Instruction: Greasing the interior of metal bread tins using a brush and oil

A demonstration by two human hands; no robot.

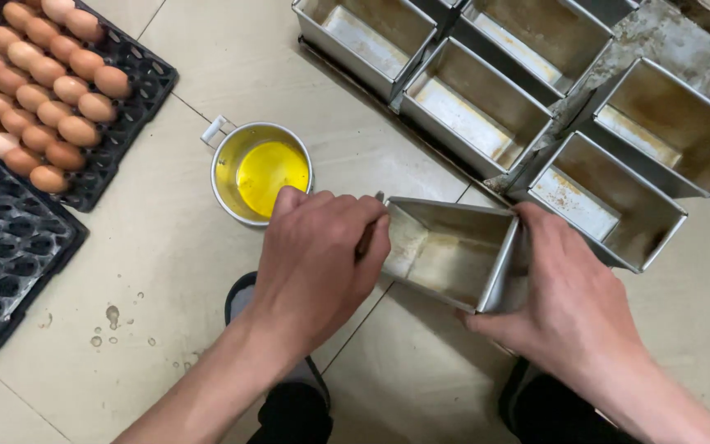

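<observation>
In the head view, a metal loaf tin (447, 253) sits tilted at the centre of the frame, empty, with a greasy sheen inside. The right hand (573, 300) grips its right end with closed fingers. The left hand (314, 263) is closed on a thin brush handle (369, 234) at the tin's left end. Just above-left, a small metal cup (260, 171) holds yellow oil. Empty loaf tins (486, 107) fill the upper right; brown eggs (39, 74) lie in a black tray (137, 78) at upper left.

Six metal loaf tins (449, 251), one metal cup (260, 171), two egg trays (137, 78).
</observation>
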